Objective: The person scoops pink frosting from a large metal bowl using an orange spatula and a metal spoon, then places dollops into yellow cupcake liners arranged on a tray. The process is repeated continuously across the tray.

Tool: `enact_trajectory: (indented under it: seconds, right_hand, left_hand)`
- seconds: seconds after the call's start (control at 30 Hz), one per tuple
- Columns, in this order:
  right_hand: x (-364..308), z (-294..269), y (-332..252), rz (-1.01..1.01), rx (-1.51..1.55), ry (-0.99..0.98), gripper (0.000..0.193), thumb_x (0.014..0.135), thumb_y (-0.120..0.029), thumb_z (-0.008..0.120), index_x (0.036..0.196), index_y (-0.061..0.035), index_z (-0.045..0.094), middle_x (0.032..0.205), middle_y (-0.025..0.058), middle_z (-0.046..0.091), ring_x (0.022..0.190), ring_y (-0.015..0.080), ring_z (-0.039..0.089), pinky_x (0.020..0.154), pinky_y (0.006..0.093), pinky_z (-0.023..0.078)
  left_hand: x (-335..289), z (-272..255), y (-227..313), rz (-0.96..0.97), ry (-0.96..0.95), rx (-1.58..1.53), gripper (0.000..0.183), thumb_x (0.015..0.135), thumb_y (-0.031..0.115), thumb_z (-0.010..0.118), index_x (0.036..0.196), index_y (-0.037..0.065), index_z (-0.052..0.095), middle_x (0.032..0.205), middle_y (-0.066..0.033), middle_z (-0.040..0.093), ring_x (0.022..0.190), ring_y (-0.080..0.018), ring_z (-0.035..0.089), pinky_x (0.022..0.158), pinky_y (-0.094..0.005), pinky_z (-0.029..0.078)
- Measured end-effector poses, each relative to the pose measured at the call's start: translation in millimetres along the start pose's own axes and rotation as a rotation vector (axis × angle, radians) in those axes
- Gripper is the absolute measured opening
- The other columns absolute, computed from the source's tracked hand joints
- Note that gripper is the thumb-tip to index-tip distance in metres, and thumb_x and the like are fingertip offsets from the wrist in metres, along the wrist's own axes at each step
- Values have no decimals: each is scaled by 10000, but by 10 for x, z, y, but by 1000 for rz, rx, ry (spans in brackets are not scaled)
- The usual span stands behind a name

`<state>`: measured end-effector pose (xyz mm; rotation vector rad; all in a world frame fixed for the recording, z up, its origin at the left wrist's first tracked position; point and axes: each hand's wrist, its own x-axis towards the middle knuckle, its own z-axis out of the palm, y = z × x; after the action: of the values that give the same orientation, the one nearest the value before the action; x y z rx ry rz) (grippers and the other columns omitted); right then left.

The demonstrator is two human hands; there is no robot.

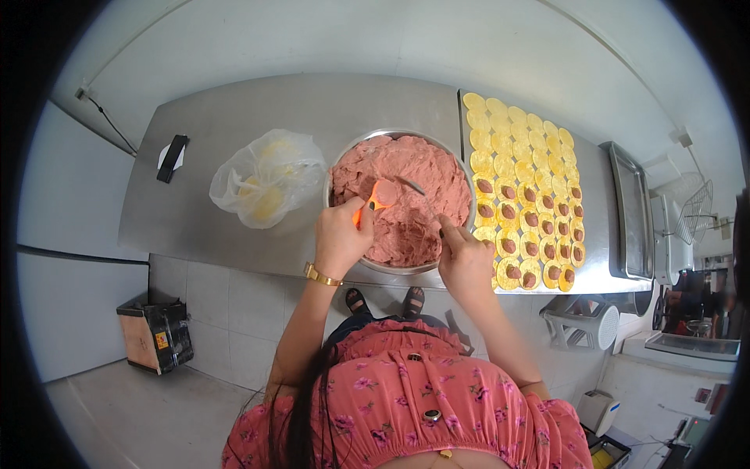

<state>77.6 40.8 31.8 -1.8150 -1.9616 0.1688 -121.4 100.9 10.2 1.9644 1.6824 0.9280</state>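
A large round metal bowl (474,205) stands at the table's front edge, filled with pink ground meat (406,160). My left hand (341,237) is closed around the handle of a small orange scoop (381,195), over the bowl's left side. Pink meat fills the scoop. My right hand (462,262), at the bowl's right rim, grips a thin metal spoon (411,185) whose head points toward the scoop above the meat. To the right lie rows of round yellow wrappers (519,129); those in the nearer rows each carry a lump of meat (508,211).
Left of the bowl sits a clear plastic bag (269,180) with yellow rounds inside. A black object (172,159) lies farther left on the steel table (312,98). A metal tray (629,211) stands at the right end. On the floor are a box (155,334) and a grey stool (580,320).
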Motion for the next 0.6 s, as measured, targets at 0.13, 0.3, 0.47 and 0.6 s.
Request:
enact_trajectory:
  seconds: [0.13,0.3,0.47,0.6]
  right_hand:
    - [80,59,48,20,90,-24,350,794,-15,550,1130,-81,624,800,142,648,624,319,619,539,425,442]
    - [51,178,-142,-66,-19,-76,394,742,-21,546,1134,-8,589,788,164,633,605,338,628,513,433,496]
    - [-62,-24,-165,-14,-98,33,374,760,-7,569,1130,-46,610,728,125,610,600,308,611,503,404,470]
    - [-17,-76,-23,-10,-58,50,388,765,-1,597,1146,-70,612,699,96,591,603,283,591,511,394,455]
  left_hand:
    - [-32,-63,16,47,6,-19,160,826,175,601,727,51,590,610,-178,593,575,-380,593,506,-458,454]
    - [-41,24,105,150,-24,106,149,828,169,600,758,38,598,618,-186,586,583,-398,582,494,-451,445]
    - [66,115,-5,47,48,110,183,835,183,584,722,39,591,607,-181,589,577,-386,594,507,-467,461]
    - [115,127,-158,12,33,-28,175,835,141,582,734,0,609,622,-180,588,497,-311,574,471,-398,409]
